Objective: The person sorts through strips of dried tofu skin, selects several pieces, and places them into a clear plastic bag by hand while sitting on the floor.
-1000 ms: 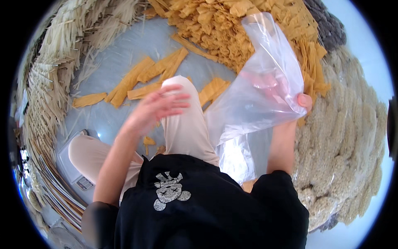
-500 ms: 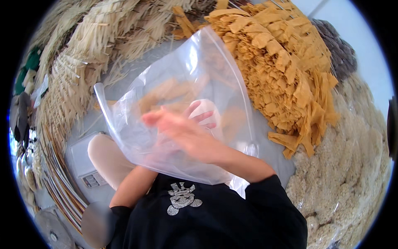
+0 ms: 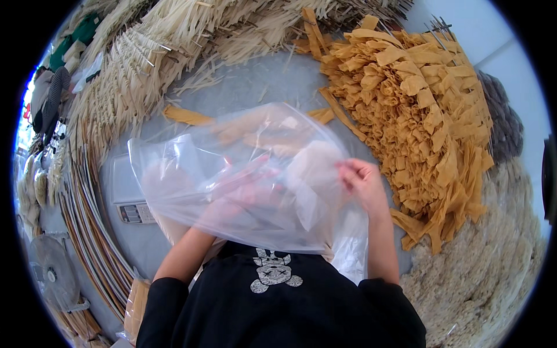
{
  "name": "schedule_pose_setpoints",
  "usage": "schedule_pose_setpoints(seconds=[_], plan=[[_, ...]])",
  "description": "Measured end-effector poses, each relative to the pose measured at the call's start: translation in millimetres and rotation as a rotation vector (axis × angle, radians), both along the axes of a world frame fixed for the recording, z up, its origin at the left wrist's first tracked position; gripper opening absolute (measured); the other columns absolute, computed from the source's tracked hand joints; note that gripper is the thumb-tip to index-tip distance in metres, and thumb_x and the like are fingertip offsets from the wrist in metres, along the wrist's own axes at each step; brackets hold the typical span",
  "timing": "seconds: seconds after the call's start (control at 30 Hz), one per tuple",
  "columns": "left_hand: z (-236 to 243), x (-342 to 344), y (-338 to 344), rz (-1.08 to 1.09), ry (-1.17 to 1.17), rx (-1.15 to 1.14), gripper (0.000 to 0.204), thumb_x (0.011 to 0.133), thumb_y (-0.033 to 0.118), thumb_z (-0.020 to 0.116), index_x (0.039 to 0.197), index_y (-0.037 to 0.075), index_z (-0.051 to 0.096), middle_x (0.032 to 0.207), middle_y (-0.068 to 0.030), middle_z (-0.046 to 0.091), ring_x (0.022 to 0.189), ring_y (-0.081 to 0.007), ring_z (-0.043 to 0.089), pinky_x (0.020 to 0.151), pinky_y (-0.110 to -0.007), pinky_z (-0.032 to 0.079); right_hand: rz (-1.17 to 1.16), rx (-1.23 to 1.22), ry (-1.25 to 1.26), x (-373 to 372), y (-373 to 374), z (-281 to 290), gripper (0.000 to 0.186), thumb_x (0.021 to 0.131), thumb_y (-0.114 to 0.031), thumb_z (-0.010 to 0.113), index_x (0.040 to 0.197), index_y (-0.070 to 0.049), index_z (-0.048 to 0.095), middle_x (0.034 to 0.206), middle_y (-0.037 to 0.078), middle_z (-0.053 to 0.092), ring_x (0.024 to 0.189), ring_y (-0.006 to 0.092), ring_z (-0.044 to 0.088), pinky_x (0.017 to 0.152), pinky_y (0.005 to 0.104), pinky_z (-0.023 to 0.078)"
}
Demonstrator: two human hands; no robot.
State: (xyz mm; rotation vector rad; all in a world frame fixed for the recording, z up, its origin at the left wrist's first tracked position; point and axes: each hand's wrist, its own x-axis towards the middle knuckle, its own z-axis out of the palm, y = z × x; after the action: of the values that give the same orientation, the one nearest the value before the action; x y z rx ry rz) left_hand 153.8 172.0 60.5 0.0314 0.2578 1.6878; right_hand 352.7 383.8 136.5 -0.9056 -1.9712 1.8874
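A large clear plastic bag (image 3: 232,223) spreads across my lap. My right hand (image 3: 361,177) pinches the bag's right edge between thumb and fingers. My left hand (image 3: 246,182) shows hazily through the film, its fingers stretched out and apart; the forearm passes under the near edge of the bag. Whether the hand is inside the bag or only beneath it, I cannot tell. Strips of mustard-yellow material (image 3: 188,115) lie on the grey floor just beyond the bag, partly seen through it.
A big pile of mustard-yellow bundles (image 3: 418,133) stands at the right, with fluffy beige bundles (image 3: 476,249) nearer me. Pale straw-like bundles (image 3: 139,69) line the far left. Long thin rods (image 3: 87,232), a flat scale-like box (image 3: 134,213) and a fan (image 3: 52,272) are on the left.
My right hand has moved right, off my left hand, and now grips the bag's edge. The bag has sunk lower and flatter over my lap. The view has shifted slightly.
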Motion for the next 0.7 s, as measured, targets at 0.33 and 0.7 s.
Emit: schedule_pose_setpoints(seconds=[0.33, 0.7], plan=[[-84, 0, -38, 0.109, 0.046, -0.492, 0.015, 0.087, 0.024, 0.055, 0.089, 0.008, 0.055, 0.076, -0.0041, 0.058, 0.074, -0.0178, 0.058, 0.073, -0.032, 0.048, -0.276, 0.705, 0.329, -71, -9, 46, 0.025, 0.09, -0.006, 0.049, 0.112, -0.001, 0.059, 0.083, 0.002, 0.061, 0.062, 0.0061, 0.045, 0.056, 0.0202, 0.037], [-17, -11, -31, 0.067, 0.817, -0.711, 0.021, 0.088, 0.02, 0.055, 0.089, 0.0, 0.061, 0.071, -0.0094, 0.064, 0.062, -0.0148, 0.064, 0.044, -0.019, 0.045, 0.552, 0.589, -0.015, -89, -120, -42, 0.018, 0.08, -0.011, 0.056, 0.095, -0.004, 0.065, 0.082, 0.012, 0.063, 0.072, 0.0336, 0.06, 0.063, 0.0401, 0.047]])
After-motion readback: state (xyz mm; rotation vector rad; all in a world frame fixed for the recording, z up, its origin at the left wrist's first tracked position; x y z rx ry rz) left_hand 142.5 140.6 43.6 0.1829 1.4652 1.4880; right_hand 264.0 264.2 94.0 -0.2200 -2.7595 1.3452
